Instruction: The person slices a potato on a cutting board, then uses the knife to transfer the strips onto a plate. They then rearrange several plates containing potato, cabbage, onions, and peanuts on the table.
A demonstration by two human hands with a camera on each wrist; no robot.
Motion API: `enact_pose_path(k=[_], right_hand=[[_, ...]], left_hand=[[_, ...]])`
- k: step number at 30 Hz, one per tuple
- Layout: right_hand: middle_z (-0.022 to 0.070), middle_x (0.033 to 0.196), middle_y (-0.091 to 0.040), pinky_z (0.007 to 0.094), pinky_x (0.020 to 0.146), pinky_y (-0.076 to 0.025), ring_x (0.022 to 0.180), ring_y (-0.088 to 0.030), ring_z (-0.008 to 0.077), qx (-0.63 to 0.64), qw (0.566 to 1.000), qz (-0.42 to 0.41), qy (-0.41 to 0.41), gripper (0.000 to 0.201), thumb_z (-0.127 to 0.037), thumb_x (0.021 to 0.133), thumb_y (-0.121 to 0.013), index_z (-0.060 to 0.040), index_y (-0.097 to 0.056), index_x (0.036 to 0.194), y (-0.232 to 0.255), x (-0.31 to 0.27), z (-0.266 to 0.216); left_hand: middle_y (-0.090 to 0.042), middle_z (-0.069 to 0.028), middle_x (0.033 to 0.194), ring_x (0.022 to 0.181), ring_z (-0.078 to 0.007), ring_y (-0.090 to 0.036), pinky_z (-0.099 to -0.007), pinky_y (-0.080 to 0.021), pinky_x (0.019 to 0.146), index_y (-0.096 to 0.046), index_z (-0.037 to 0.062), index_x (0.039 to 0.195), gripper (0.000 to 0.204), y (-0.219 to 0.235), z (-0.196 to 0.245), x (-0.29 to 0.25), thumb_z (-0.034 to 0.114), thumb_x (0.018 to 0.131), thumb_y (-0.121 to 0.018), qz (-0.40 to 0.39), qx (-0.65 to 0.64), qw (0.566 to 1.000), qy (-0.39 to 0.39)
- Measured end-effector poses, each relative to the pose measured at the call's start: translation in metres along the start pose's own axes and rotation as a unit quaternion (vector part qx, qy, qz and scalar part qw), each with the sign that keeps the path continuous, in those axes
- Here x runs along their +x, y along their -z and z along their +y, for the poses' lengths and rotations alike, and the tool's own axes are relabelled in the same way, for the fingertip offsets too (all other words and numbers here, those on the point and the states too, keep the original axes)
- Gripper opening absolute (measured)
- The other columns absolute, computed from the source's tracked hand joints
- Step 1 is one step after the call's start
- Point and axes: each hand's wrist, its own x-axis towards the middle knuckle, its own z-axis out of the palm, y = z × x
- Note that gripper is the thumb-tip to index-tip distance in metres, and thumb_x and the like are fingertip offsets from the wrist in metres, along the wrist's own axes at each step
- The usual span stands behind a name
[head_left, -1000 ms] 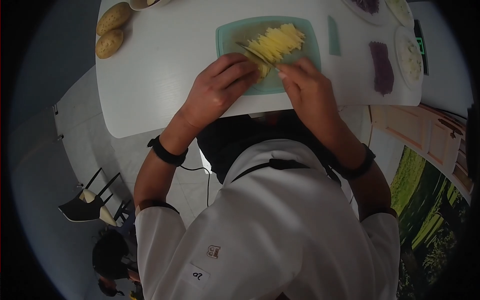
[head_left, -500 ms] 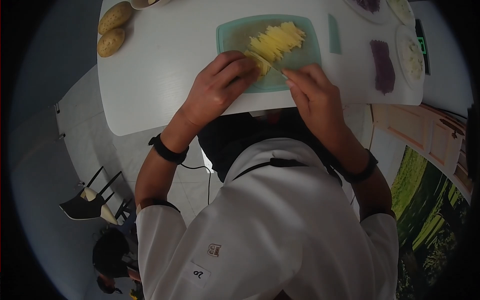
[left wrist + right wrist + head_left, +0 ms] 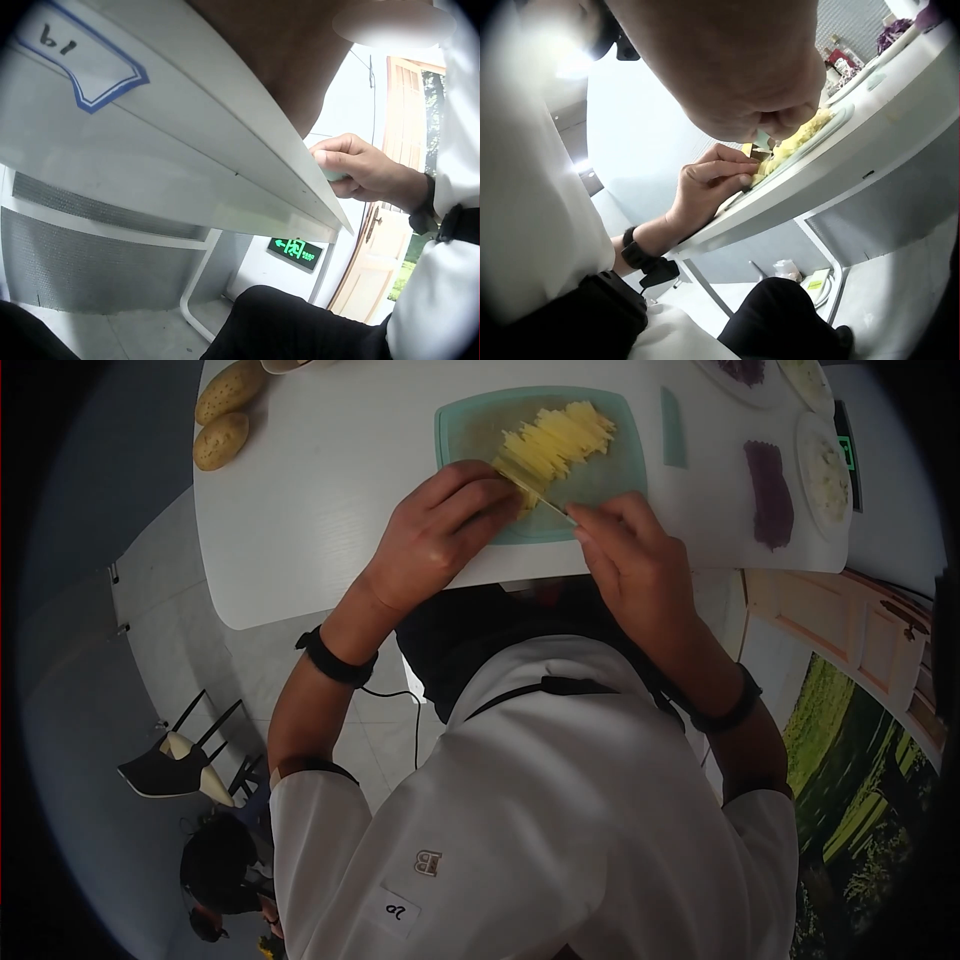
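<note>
In the head view a green cutting board point(image 3: 610, 485) carries a slanting row of yellow potato strips point(image 3: 562, 438). My right hand point(image 3: 640, 555) grips the handle of a knife point(image 3: 537, 494), whose blade lies across the potato at the board's near part. My left hand point(image 3: 438, 538), fingers bent, holds the uncut yellow piece just left of the blade; most of that piece is hidden under the fingers. In the right wrist view the left fingertips point(image 3: 746, 166) press on the yellow potato point(image 3: 763, 168) close beside the blade.
Two whole potatoes point(image 3: 221, 441) lie at the table's left, near a bowl point(image 3: 290, 364) at the top edge. Right of the board are a pale green knife sheath point(image 3: 674, 428), a purple strip point(image 3: 768, 495) and plates of cut food point(image 3: 826, 477). Another person point(image 3: 222, 865) is at lower left.
The right hand has moved right and slightly toward the body with the knife, so the blade's position over the potato shifted. The left hand stays nearly in place.
</note>
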Motion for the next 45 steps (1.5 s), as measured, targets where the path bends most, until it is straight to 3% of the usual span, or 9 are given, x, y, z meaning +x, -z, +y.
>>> enact_pose_path(k=[16, 18, 21, 23, 29, 40, 45], right_hand=[[0.005, 0.092, -0.061, 0.0363, 0.053, -0.058, 0.062, -0.068, 0.0243, -0.071, 0.997, -0.014, 0.026, 0.019, -0.013, 0.09, -0.077, -0.0076, -0.074, 0.108, -0.014, 0.014, 0.006], [0.0054, 0.092, -0.061, 0.037, 0.053, -0.058, 0.063, -0.068, 0.0253, -0.064, 0.998, -0.007, 0.028, 0.018, -0.013, 0.091, -0.077, -0.0077, -0.074, 0.108, -0.019, 0.015, 0.007], [0.0085, 0.093, -0.063, 0.0402, 0.059, -0.058, 0.068, -0.069, 0.0294, -0.028, 1.0, 0.002, -0.003, 0.017, -0.013, 0.094, -0.074, -0.0059, -0.074, 0.11, -0.02, 0.019, 0.006], [0.0124, 0.094, -0.065, 0.0421, 0.066, -0.057, 0.076, -0.07, 0.0331, 0.057, 0.996, -0.001, -0.071, 0.017, -0.013, 0.098, -0.071, -0.0036, -0.074, 0.112, -0.018, 0.019, 0.008], [0.0145, 0.094, -0.066, 0.0409, 0.07, -0.055, 0.078, -0.07, 0.0328, 0.112, 0.986, -0.008, -0.127, 0.018, -0.012, 0.101, -0.067, -0.0021, -0.074, 0.113, -0.007, 0.018, 0.01], [0.0082, 0.096, -0.062, 0.0384, 0.06, -0.056, 0.07, -0.069, 0.0256, 0.042, 0.998, -0.005, -0.035, 0.019, -0.012, 0.097, -0.072, -0.0051, -0.074, 0.114, 0.003, 0.009, -0.001], [0.007, 0.096, -0.06, 0.0381, 0.057, -0.055, 0.069, -0.069, 0.0248, 0.017, 1.0, -0.012, -0.019, 0.022, -0.01, 0.094, -0.074, -0.0066, -0.074, 0.116, 0.003, 0.003, -0.003]], left_hand=[[-0.068, -0.0024, 0.108, 0.107, -0.0222, -0.066, -0.0321, -0.063, 0.084, -0.079, 0.0054, 0.105, 0.034, -0.003, -0.001, -0.003, 0.005, 0.071, -0.072, -0.001, -0.013, 1.0, 0.006], [-0.071, -0.0045, 0.11, 0.106, -0.0258, -0.068, -0.0351, -0.062, 0.085, -0.079, 0.0053, 0.103, 0.033, -0.002, -0.001, -0.003, 0.005, 0.069, -0.077, -0.004, -0.014, 1.0, 0.01], [-0.07, -0.0042, 0.11, 0.106, -0.0254, -0.067, -0.0349, -0.062, 0.085, -0.079, 0.0056, 0.102, 0.033, -0.002, -0.001, -0.004, 0.004, 0.069, -0.076, -0.004, -0.015, 1.0, 0.013], [-0.07, -0.0043, 0.11, 0.106, -0.0254, -0.067, -0.0349, -0.062, 0.085, -0.078, 0.0054, 0.102, 0.033, -0.003, -0.001, -0.004, 0.003, 0.069, -0.076, -0.001, -0.01, 1.0, 0.01], [-0.07, -0.0051, 0.11, 0.106, -0.026, -0.067, -0.0354, -0.061, 0.086, -0.078, 0.0048, 0.101, 0.032, -0.001, 0.0, -0.004, 0.004, 0.069, -0.076, 0.002, -0.009, 1.0, 0.007], [-0.072, -0.0062, 0.112, 0.108, -0.0268, -0.068, -0.0355, -0.061, 0.088, -0.077, 0.0046, 0.1, 0.031, -0.001, -0.001, -0.004, 0.005, 0.069, -0.076, 0.004, -0.011, 1.0, 0.007], [-0.069, -0.0039, 0.109, 0.106, -0.0236, -0.067, -0.0326, -0.063, 0.082, -0.077, 0.0048, 0.099, 0.028, -0.001, -0.001, -0.002, 0.005, 0.071, -0.072, 0.013, -0.002, 1.0, -0.006]])
